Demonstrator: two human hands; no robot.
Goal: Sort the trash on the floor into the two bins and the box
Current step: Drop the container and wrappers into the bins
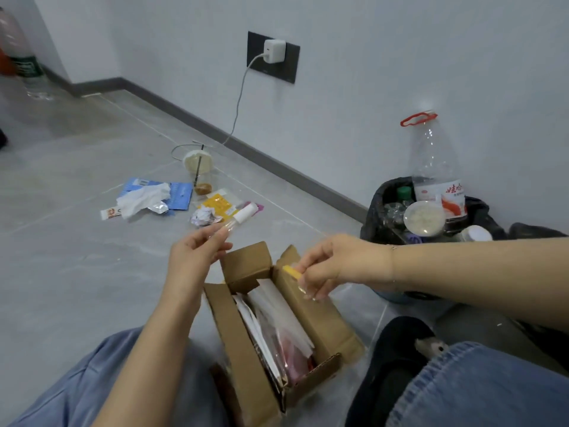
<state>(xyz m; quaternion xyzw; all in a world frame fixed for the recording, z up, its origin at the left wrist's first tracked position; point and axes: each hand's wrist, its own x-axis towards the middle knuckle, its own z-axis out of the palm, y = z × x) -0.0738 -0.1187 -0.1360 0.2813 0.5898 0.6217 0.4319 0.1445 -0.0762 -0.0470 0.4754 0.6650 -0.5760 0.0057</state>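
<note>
My left hand [197, 252] pinches a clear wrapper with a white end [241, 215] above the floor. Over the right flap of the open cardboard box [243, 343], my right hand [329, 266] pinches a small yellow piece with clear film [292, 272]. The box sits between my knees, filled with paper and plastic wrappers. A black-bagged bin [377, 211] stands at the right by the wall, holding a large clear bottle [437, 174] and cups. Loose trash lies farther out: a white tissue [143, 198], blue packet [181, 195], yellow packet [217, 204], crumpled foil [201, 217] and a plastic cup [200, 171].
A charger [274, 50] is plugged into the wall socket, with its cable trailing to the floor near the cup. Large bottles [21, 57] stand at the far left. A black shoe [394, 359] and my jeans-clad legs flank the box. A second bin is partly hidden behind my right arm.
</note>
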